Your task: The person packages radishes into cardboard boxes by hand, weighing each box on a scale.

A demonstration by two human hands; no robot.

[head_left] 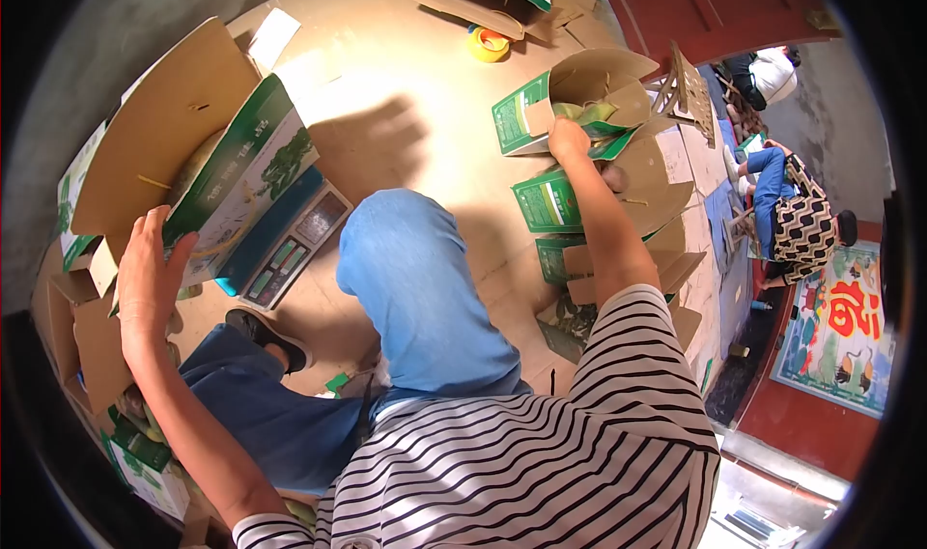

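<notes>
On the left, a large open green-and-white carton stands on a blue-edged digital scale. Its brown inside flap is raised. My left hand lies against the near end of this carton, thumb and fingers stretched apart. Over on the right, my right hand is closed at the near edge of a smaller open green carton; its fingertips are partly hidden. Pale green, wrapped-looking produce shows inside that carton.
More open green cartons line up beside my right arm. Yellow tape lies on the floor near another carton at the back. Cartons also stand at lower left. Another person sits at far right.
</notes>
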